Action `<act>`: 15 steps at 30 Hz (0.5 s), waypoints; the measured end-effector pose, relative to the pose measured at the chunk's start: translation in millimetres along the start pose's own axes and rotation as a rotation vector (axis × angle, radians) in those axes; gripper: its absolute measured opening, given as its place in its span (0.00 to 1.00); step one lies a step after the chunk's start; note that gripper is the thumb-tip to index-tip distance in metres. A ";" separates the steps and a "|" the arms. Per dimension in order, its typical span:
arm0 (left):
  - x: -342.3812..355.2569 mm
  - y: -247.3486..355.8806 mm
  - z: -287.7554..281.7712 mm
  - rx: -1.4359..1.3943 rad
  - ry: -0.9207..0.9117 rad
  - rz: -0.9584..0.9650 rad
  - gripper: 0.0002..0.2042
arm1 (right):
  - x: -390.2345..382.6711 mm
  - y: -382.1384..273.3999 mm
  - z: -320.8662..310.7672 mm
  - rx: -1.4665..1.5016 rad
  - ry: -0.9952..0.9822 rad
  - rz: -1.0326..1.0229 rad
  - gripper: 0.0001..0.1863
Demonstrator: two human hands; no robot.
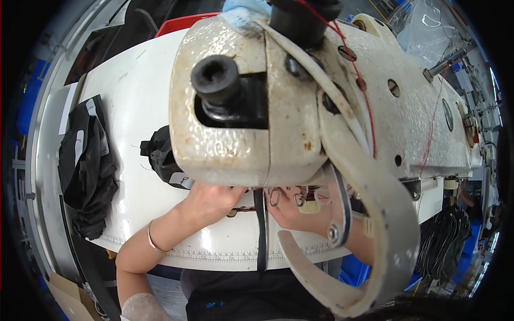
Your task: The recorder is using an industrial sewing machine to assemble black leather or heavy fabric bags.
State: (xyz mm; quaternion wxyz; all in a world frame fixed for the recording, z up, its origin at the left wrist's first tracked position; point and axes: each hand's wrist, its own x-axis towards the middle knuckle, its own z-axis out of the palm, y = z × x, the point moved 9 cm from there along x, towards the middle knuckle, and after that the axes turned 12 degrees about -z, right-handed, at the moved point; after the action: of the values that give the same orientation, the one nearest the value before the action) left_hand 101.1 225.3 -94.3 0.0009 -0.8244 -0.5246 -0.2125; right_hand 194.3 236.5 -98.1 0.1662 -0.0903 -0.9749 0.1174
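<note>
An off-white sewing machine head (222, 152) fills the middle and hides the fingertips of both hands. My left hand (211, 202) is curled in under its lower edge, thumb and fingers drawn together; what they grip is hidden. A narrow black fabric strip (261, 232) with a pale, toothed-looking edge runs from beneath the head over the front edge of the table. To the right of the strip lies my right hand (297, 216), its fingers partly covered by bent wire guides (275, 197) and machine parts. A gathered black fabric piece (163, 155) sits beyond my left hand.
A folded pile of black fabric pieces (88, 166) with white labels lies on the left of the white table (139, 96). A curved, pale lever (393, 230) juts out at the right front. Red thread (367, 101) hangs along the machine. Dark cords (444, 241) hang at far right.
</note>
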 end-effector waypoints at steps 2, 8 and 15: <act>-9.2 -8.6 -3.8 0.013 -0.019 -0.073 0.13 | -3.2 -19.0 25.1 -0.741 -0.155 -0.292 0.20; 8.7 18.7 -18.2 0.018 -0.031 -0.079 0.16 | -6.5 -1.2 -72.1 -0.246 0.501 0.050 0.08; -15.6 42.1 -40.1 0.406 -0.034 -0.147 0.13 | -6.6 -30.8 -22.2 -0.388 0.155 -0.436 0.15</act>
State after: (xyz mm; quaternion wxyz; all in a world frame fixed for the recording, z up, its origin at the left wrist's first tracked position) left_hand 118.0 183.9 -54.0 0.1425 -0.7704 -0.6151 -0.0881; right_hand 203.9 210.0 -71.8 0.2411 0.0822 -0.9599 -0.1168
